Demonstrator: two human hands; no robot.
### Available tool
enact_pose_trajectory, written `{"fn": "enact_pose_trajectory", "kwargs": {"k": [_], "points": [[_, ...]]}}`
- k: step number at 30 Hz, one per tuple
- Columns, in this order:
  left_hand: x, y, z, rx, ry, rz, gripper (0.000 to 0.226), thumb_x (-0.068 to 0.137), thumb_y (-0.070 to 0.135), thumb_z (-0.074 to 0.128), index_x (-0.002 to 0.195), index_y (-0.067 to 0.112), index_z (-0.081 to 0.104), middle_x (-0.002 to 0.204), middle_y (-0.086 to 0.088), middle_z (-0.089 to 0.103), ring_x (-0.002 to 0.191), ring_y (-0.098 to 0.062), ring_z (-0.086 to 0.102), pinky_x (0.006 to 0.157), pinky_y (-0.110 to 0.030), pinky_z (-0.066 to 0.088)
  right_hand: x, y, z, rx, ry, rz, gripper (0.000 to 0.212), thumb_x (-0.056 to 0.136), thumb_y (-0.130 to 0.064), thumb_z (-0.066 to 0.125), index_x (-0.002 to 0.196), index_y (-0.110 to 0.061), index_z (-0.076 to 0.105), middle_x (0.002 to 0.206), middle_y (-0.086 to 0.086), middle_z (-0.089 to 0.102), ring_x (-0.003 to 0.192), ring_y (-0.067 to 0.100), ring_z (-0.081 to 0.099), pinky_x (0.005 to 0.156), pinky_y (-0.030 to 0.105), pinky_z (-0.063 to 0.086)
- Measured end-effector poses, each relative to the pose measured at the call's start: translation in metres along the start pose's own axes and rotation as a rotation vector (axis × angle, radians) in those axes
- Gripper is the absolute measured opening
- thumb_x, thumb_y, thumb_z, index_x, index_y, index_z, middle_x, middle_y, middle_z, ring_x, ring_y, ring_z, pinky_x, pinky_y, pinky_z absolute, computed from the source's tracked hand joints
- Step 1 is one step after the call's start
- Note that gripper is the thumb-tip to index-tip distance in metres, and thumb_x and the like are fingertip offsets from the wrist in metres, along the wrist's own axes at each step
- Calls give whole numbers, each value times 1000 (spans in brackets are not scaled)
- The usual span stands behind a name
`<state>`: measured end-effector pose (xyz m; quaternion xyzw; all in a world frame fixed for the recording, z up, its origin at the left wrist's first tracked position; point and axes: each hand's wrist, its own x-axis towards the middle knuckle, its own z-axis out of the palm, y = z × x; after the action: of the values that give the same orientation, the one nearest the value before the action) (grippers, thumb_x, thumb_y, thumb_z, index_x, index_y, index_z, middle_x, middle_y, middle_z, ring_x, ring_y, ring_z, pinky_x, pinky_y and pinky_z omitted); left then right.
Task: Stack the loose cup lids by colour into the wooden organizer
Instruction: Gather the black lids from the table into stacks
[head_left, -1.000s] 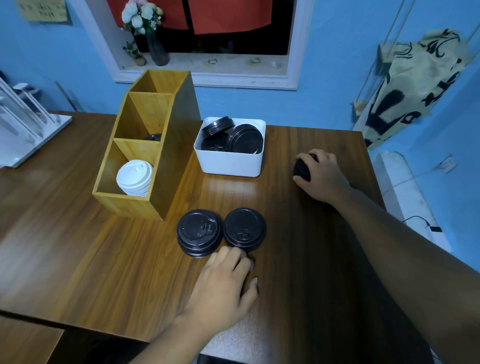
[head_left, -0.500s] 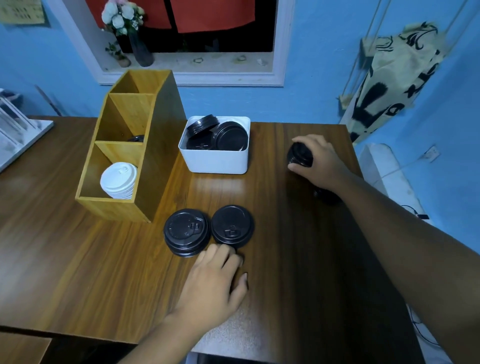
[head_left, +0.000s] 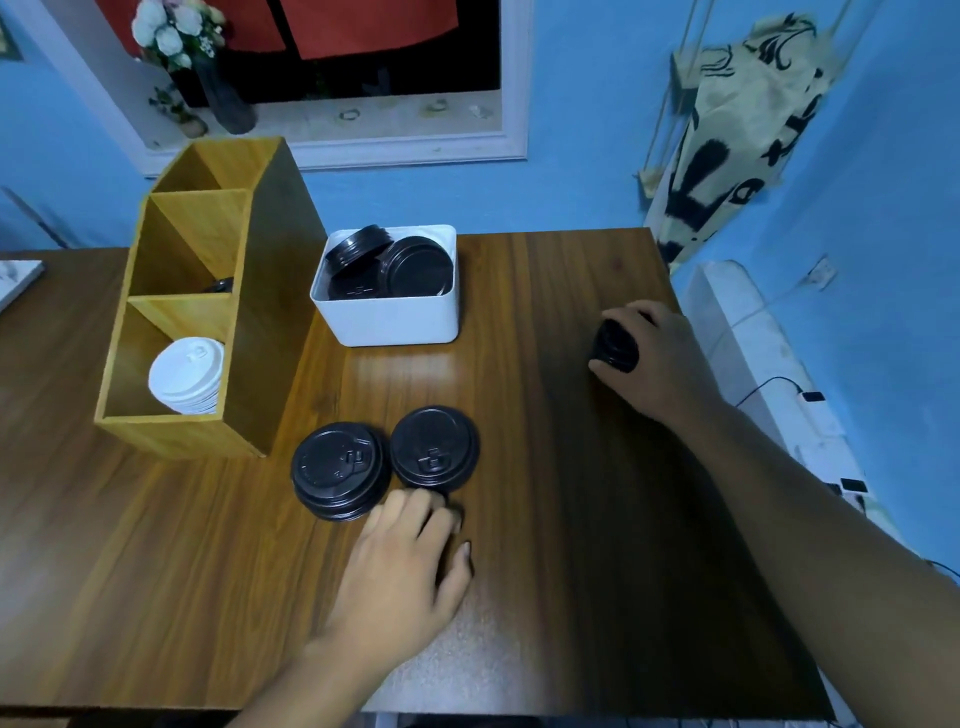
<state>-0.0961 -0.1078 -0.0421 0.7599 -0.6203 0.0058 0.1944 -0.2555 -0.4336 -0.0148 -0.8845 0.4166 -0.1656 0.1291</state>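
Observation:
A wooden organizer (head_left: 260, 322) with three compartments stands at the left of the table. Its front compartment holds a stack of white lids (head_left: 188, 375); a black lid (head_left: 221, 285) peeks from the middle one. Two short stacks of black lids lie side by side on the table, the left stack (head_left: 337, 470) and the right stack (head_left: 434, 448). My left hand (head_left: 405, 566) rests flat on the table just in front of them, its fingertips close to the stacks. My right hand (head_left: 654, 358) grips a small stack of black lids (head_left: 615, 347) near the table's right edge.
A white bin (head_left: 395, 319) behind the loose stacks holds several more black lids. The table's right edge (head_left: 675, 291) runs just beyond my right hand. A vase of flowers (head_left: 218, 88) sits on the window sill behind the organizer.
My right hand has lifted and tilted the black lids it grips, staying near the right edge. My left hand has kept its place in front of the two stacks. The camera has shifted.

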Motion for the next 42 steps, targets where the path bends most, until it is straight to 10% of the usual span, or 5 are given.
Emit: {"fn": "enact_pose_trajectory", "kwargs": {"k": [26,35,42], "points": [[6,4,-18,67,52,121,26,92,29,69,111,12,67,115,-6,62,107,-28,59,86,-39,49,6,-50,3,-349,-245,121,77,81,-65,68,141,-35,33,147,13,31,128,41,42,85,50,52],[108,-8,-54,485,-548,-69,98,88,68,64,163,27,16,153,-10,42,140,-36,46,125,-60,12,-24,-85,4,-277,-330,-56,64,84,-57,68,135,-38,35,146,2,31,131,33,36,81,43,51],[115,-6,-57,191,-434,-36,112,74,62,76,163,32,15,141,-4,47,130,-29,43,107,-48,42,-51,-92,6,99,-239,-123,68,72,-47,79,132,-40,46,137,-12,40,124,17,42,85,37,51]]}}
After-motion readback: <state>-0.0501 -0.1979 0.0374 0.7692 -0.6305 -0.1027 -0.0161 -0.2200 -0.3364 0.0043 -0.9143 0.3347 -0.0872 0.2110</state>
